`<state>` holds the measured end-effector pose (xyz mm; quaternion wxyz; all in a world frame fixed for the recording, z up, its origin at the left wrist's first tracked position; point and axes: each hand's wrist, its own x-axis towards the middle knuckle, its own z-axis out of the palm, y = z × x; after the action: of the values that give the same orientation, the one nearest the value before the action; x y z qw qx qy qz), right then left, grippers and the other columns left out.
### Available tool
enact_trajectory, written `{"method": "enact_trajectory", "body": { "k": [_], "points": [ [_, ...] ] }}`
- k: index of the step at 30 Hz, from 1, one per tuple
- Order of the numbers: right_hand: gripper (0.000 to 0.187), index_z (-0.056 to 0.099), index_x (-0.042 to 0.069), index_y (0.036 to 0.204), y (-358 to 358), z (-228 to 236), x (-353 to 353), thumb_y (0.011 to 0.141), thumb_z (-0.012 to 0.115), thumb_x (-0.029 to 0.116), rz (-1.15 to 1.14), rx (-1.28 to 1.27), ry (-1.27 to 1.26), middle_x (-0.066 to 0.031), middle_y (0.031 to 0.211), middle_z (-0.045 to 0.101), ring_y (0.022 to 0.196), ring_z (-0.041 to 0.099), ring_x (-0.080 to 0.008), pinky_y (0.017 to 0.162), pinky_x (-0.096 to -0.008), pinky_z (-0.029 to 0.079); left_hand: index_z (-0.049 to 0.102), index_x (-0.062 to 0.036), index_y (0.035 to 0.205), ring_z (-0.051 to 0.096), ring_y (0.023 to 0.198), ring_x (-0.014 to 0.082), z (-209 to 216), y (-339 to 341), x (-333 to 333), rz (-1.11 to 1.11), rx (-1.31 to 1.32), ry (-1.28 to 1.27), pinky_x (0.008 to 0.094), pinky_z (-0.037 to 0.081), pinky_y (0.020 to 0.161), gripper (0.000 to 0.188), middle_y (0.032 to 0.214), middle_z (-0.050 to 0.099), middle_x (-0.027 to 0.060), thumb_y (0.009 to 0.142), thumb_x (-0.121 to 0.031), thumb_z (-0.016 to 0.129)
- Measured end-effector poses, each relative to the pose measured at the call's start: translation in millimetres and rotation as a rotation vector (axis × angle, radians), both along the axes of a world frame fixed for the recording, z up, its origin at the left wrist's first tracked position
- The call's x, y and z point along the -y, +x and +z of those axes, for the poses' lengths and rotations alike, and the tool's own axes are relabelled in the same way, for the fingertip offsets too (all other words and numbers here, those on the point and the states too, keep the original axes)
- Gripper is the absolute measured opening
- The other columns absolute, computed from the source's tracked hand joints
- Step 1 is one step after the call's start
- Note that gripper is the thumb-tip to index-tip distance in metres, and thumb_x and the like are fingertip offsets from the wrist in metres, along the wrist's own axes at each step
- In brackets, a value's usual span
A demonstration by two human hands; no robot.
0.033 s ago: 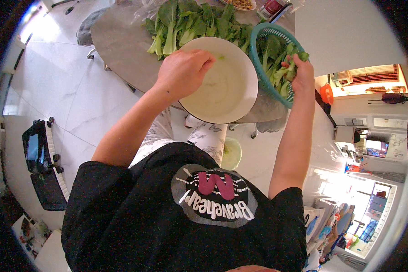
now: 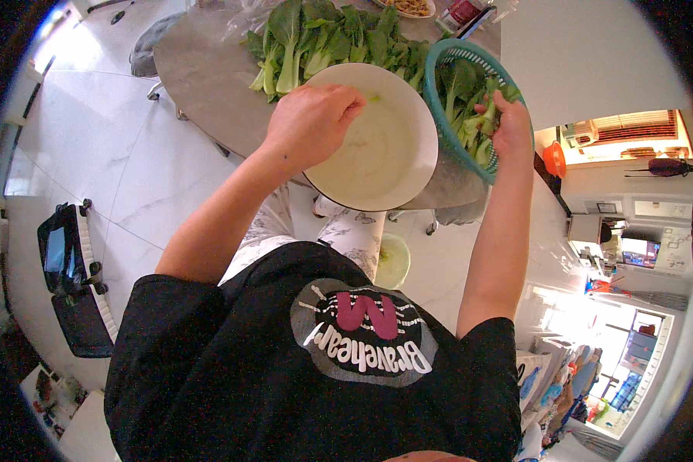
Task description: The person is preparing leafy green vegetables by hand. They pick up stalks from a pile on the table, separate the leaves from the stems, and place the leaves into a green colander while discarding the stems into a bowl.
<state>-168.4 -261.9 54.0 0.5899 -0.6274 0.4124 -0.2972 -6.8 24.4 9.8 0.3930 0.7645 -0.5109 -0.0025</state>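
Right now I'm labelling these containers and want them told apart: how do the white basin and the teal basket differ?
The white basin has a solid wall; the teal basket has a perforated one. The basin holds what looks like cloudy liquid; the basket holds leafy greens. The left hand overlaps the basin's edge, while the right hand holds leafy greens at the basket. Both are open-topped with rounded rims.

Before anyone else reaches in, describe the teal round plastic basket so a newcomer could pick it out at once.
Start at the grey table and find the wide white round bowl of cloudy liquid by its near edge. Immediately to the bowl's right, with the person's right hand over it, is the teal round plastic basket; its slotted wall sets it apart from the smooth-sided bowl.
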Motion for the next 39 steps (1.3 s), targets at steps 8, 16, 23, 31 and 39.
{"method": "enact_trajectory", "body": {
  "k": [8, 16, 23, 31, 39],
  "points": [
    [0.043, 0.047, 0.007, 0.133, 21.9, 3.9, -17.3, 0.092, 0.054, 0.019, 0.026, -0.574, -0.457, -0.016, 0.113, 0.06, 0.093, 0.061, -0.0253, 0.074, -0.0427, 0.056, 0.065, -0.0098, 0.095, 0.063, 0.078, 0.0339, -0.1, 0.6, -1.2, -0.015, 0.025, -0.013, 0.0442, 0.05, 0.068, 0.018, 0.085, 0.066, 0.0124, 0.087, -0.024, 0.057],
    [0.026, 0.065, 0.012, 0.107, 35.0, 40.2, -80.1, 0.085, 0.058, 0.024, 0.284, -0.545, -1.174, -0.0127, 0.097, 0.067, 0.087, 0.065, -0.032, 0.077, -0.0411, 0.051, 0.065, -0.0088, 0.096, 0.063, 0.079, 0.0334, -0.8, -1.4, -3.1, 0.034, -0.009, -0.041, 0.0422, 0.051, 0.069, 0.018, 0.086, 0.066, 0.0123, 0.088, -0.022, 0.057],
    [0.026, 0.066, 0.013, 0.102, 83.3, -18.8, -122.4, 0.078, 0.056, 0.012, 0.8, -0.799, -1.367, -0.0178, 0.093, 0.066, 0.081, 0.065, -0.0357, 0.067, -0.0439, 0.054, 0.064, -0.007, 0.095, 0.064, 0.085, 0.0329, -3.5, -0.2, 0.0, 0.096, -0.133, -0.251, 0.0394, 0.051, 0.073, 0.015, 0.091, 0.066, 0.0138, 0.088, -0.018, 0.056],
    [0.012, 0.068, 0.013, 0.086, 85.2, -4.6, -143.1, 0.082, 0.058, 0.017, 0.699, -0.898, -1.377, -0.0124, 0.086, 0.066, 0.08, 0.064, -0.0332, 0.064, -0.0444, 0.051, 0.064, -0.0071, 0.096, 0.063, 0.085, 0.0341, -8.4, 1.2, 0.1, 0.046, -0.133, -0.263, 0.0398, 0.05, 0.072, 0.015, 0.094, 0.066, 0.0132, 0.088, -0.017, 0.057],
    [0.013, 0.065, 0.012, 0.086, 52.7, 12.6, -159.0, 0.084, 0.053, 0.017, 0.637, -0.72, -1.23, -0.0133, 0.086, 0.065, 0.079, 0.064, -0.0337, 0.065, -0.0445, 0.052, 0.062, -0.0031, 0.097, 0.064, 0.08, 0.0187, -9.1, 2.1, -2.9, 0.003, -0.481, -0.518, 0.0313, 0.052, 0.07, 0.011, 0.089, 0.067, 0.0084, 0.091, -0.009, 0.056]
  ]
}}
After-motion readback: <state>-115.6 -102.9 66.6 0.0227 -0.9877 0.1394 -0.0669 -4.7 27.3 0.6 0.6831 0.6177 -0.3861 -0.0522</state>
